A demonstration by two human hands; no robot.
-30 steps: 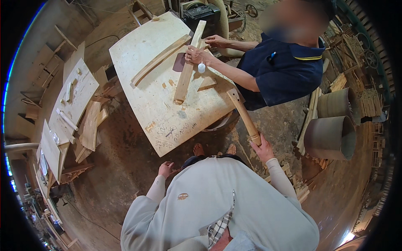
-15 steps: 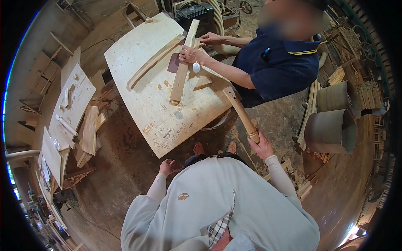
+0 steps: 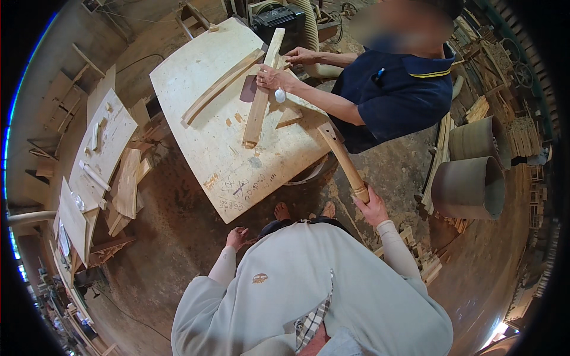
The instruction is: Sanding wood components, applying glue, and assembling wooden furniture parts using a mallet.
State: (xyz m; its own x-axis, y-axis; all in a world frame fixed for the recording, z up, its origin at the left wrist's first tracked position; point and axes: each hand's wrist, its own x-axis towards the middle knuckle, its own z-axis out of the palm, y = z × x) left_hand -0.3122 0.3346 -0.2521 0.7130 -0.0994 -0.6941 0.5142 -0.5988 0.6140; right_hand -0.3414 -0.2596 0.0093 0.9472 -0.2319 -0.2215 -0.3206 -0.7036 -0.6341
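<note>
- A wooden leg (image 3: 346,166) of light tan wood, long and slender, with a flat-sided far end marked by small dark holes and a rounded, ringed near end.
- Its body narrows gently, and the surface looks smooth and bare.
- The right hand (image 3: 373,209) has its fingers (image 3: 360,203) closed around the ringed near end; the rest of the leg reaches away from them, slanting forward and left.
- The far end shows against the right edge of the bench (image 3: 178,77); I cannot tell whether they touch.
- The left hand (image 3: 237,238) hangs beside the waist, well apart from the leg, its fingers loosely curled; I cannot tell whether they hold anything.
- Across the bench, a co-worker's hand (image 3: 273,77) rests on a straight wooden piece (image 3: 256,117), beside a curved strip (image 3: 222,86).
</note>
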